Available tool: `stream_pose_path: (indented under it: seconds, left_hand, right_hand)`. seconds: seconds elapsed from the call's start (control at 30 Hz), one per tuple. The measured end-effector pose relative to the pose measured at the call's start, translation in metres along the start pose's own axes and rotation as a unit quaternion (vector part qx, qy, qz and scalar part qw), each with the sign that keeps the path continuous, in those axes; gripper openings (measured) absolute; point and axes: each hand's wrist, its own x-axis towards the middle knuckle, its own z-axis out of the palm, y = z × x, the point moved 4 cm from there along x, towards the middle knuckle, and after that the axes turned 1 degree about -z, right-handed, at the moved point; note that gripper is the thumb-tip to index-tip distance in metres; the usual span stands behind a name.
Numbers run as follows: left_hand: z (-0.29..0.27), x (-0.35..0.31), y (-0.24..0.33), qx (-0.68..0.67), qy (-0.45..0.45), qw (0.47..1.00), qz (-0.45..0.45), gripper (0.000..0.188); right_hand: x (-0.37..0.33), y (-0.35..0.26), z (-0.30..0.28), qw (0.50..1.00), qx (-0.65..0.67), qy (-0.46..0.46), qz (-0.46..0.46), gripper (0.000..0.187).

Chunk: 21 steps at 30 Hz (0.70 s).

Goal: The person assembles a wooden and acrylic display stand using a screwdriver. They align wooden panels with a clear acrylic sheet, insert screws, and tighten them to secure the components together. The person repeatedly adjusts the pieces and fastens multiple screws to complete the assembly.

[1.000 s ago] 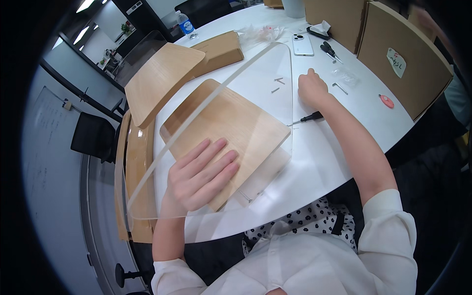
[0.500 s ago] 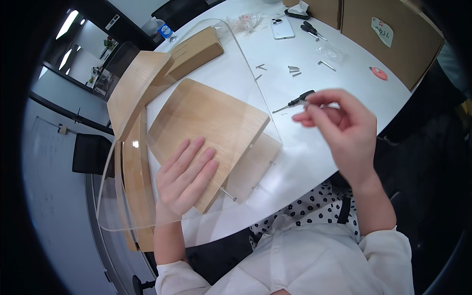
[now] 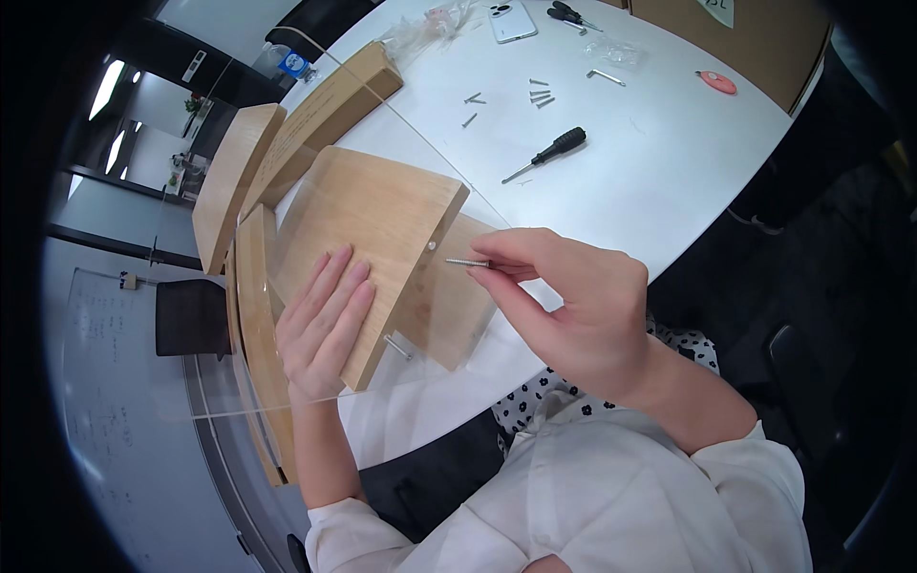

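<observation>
My left hand [image 3: 323, 320] lies with its fingers stretched flat on a light wooden board [image 3: 368, 215], which is held tilted above the white table. My right hand [image 3: 583, 306] pinches a silver screw [image 3: 466, 263] between thumb and fingertips, its tip pointing left at the board's edge. Close to that tip is a small pale hole [image 3: 432, 245] in the edge. Nearer to me, another screw [image 3: 399, 348] sticks partly out of the same edge. A large clear panel [image 3: 373, 91] with a rounded corner runs around the board; whether they touch I cannot tell.
On the white table [image 3: 659, 162] lie a black-handled screwdriver [image 3: 556, 150], several loose screws [image 3: 541, 94], a hex key [image 3: 607, 77], a red oval item [image 3: 716, 82] and a phone [image 3: 513, 22]. Cardboard boxes [image 3: 325, 115] and another wooden board [image 3: 234, 181] stand at the left.
My right hand has moved left and nearer, bringing the screw from above the screwdriver to the board's edge. My left hand stays flat on the board; the view has shifted a little.
</observation>
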Motion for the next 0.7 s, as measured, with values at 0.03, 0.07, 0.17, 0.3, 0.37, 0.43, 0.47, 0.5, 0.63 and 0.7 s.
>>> stream_pose_path:
  seconds: [0.03, 0.07, 0.17, 0.3, 0.37, 0.43, 0.47, 0.5, 0.63, 0.7]
  left_hand:
    - [0.0, 0.0, 0.0, 0.0, 0.001, 1.0, 0.002, 0.022]
    - [0.0, 0.0, 0.0, 0.003, 0.002, 1.0, 0.004, 0.021]
    - [-0.001, 0.001, 0.0, 0.012, 0.004, 1.0, 0.008, 0.021]
    - [-0.001, 0.003, 0.002, 0.009, -0.002, 1.0, 0.003, 0.02]
    - [-0.001, 0.004, 0.002, 0.006, -0.001, 1.0, 0.002, 0.02]
    - [0.0, 0.004, 0.002, 0.001, -0.003, 1.0, 0.004, 0.02]
    - [0.0, 0.004, 0.002, 0.001, -0.004, 1.0, 0.002, 0.02]
    - [0.0, 0.003, 0.001, 0.001, -0.005, 1.0, 0.0, 0.02]
    - [0.0, 0.003, 0.002, -0.005, -0.005, 1.0, -0.001, 0.02]
    - [0.001, 0.004, 0.001, -0.006, -0.003, 1.0, 0.005, 0.02]
  right_hand:
    - [0.001, -0.001, 0.0, 1.0, -0.011, -0.002, 0.003, 0.017]
    - [0.001, -0.002, 0.0, 0.999, -0.024, 0.0, -0.021, 0.018]
    - [0.004, -0.002, 0.002, 0.996, -0.057, 0.002, -0.073, 0.02]
    - [0.004, -0.002, 0.007, 0.992, -0.08, 0.001, -0.093, 0.015]
    - [0.004, -0.002, 0.007, 0.991, -0.09, -0.01, -0.095, 0.015]
    - [0.004, -0.004, 0.007, 0.992, -0.095, -0.037, -0.073, 0.018]
    - [0.004, -0.004, 0.008, 0.991, -0.102, -0.045, -0.075, 0.018]
    - [0.005, -0.003, 0.008, 0.989, -0.11, -0.054, -0.077, 0.018]
    - [0.008, -0.011, 0.009, 0.978, -0.157, -0.081, -0.109, 0.018]
    - [0.011, -0.017, 0.009, 0.964, -0.202, -0.093, -0.145, 0.019]
